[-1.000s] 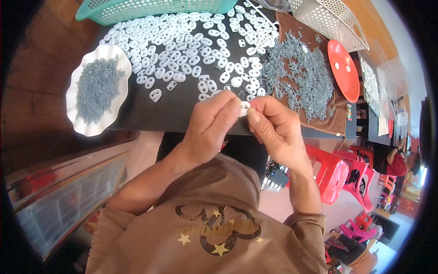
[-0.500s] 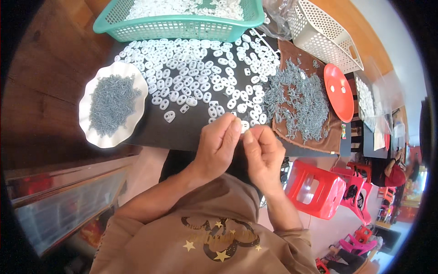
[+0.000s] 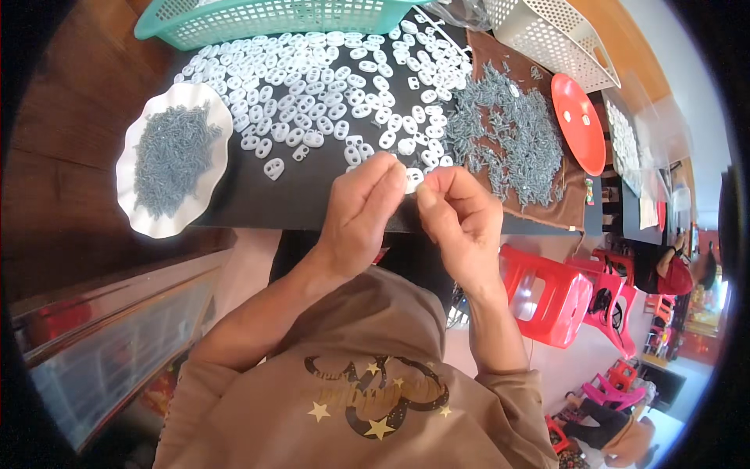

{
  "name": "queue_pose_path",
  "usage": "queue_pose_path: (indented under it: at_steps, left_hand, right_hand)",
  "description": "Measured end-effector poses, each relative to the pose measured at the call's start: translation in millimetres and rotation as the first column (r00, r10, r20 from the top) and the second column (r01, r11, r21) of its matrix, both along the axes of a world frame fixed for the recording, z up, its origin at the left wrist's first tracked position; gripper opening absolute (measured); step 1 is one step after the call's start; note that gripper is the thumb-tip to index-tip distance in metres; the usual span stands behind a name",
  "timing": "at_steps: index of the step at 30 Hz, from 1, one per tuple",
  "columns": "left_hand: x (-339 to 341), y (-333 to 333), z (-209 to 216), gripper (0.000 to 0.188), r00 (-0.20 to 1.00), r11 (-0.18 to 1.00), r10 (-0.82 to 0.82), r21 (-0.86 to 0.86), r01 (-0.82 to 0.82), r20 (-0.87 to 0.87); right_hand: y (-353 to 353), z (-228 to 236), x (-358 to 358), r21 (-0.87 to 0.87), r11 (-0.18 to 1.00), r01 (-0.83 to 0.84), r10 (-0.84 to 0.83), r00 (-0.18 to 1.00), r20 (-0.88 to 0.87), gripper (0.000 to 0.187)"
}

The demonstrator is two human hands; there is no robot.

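Note:
Between my hands, over the front edge of the dark table, is a small white oval plastic piece with two holes (image 3: 413, 180). My left hand (image 3: 361, 205) pinches its left side between thumb and forefinger. At its right side the thumb and forefinger of my right hand (image 3: 462, 219) are pressed together; whatever lies between them is too small and covered to make out. Many similar white pieces (image 3: 312, 94) are spread over the table beyond. Grey screws (image 3: 512, 133) lie heaped on a brown cloth (image 3: 570, 205) to the right.
More screws fill a white scalloped dish (image 3: 211, 195) at the left. A green basket (image 3: 289, 27) stands at the back, a cream perforated basket (image 3: 555, 39) at the back right. A red plate (image 3: 578, 125) rests by the cloth. Red stools (image 3: 547, 297) and other people are off to the right.
The view has tilted, so the table and its contents sit higher in the picture. Both hands stay together at the white piece, with the right hand turned slightly.

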State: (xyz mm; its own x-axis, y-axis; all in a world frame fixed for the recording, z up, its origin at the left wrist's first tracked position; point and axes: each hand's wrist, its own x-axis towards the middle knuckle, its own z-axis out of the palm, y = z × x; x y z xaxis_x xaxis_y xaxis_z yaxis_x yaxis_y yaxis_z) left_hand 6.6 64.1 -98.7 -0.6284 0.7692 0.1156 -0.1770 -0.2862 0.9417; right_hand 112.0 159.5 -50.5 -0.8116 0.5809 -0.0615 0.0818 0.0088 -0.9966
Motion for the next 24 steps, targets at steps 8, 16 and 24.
queue_pose_path:
  at_steps: [8, 16, 24]
  left_hand:
    - [4.7, 1.1, -4.0, 0.029, 0.995, 0.998, 0.068, -0.006, -0.069, -0.077]
    - [0.7, -3.0, -1.6, 0.029, 0.995, 0.998, 0.049, -0.031, -0.052, -0.086]
    - [-0.6, -4.0, 6.1, 0.026, 0.997, 0.994, -0.075, -0.083, 0.074, -0.007]
  right_hand:
    - [-8.3, -17.1, 0.1, -0.077, 0.997, 0.029, -0.037, 0.994, -0.108, 0.008]
    - [-4.4, -19.0, 6.4, 0.04, 0.999, 0.025, -0.021, 0.994, -0.105, 0.01]
    - [21.5, -6.4, 1.3, 0.393, 0.911, -0.124, 0.136, 0.991, -0.001, 0.021]
